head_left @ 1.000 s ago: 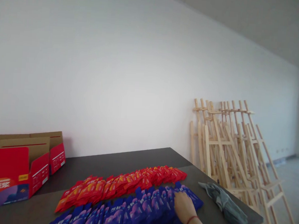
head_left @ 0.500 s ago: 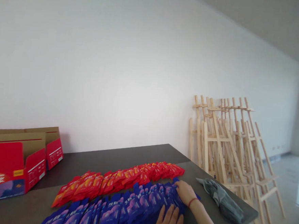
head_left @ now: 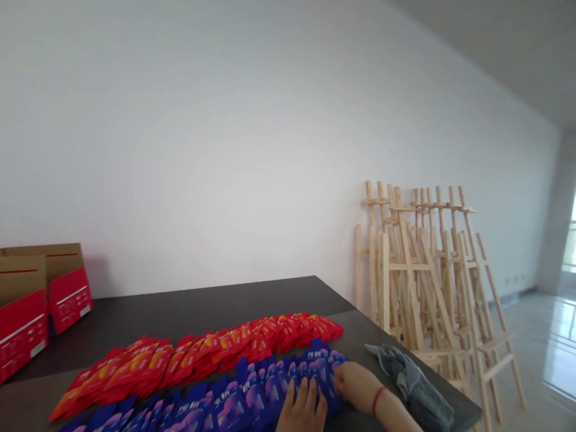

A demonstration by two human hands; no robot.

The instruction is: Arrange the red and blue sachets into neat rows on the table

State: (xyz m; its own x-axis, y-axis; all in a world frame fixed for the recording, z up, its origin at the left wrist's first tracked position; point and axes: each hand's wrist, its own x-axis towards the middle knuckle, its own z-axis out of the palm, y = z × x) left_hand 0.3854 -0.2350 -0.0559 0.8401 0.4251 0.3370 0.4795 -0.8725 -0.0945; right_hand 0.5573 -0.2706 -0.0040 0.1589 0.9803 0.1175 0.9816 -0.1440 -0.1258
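Both flat hands press glossy blue pouches (head_left: 235, 400)

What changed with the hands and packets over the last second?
The left hand came into view and now lies flat on the blue packets. The right hand slid from on top of the row to its right end. Red packets and grey cloth unchanged.

Bare forearms; thin red cord bracelet (head_left: 376, 400) on right wrist.
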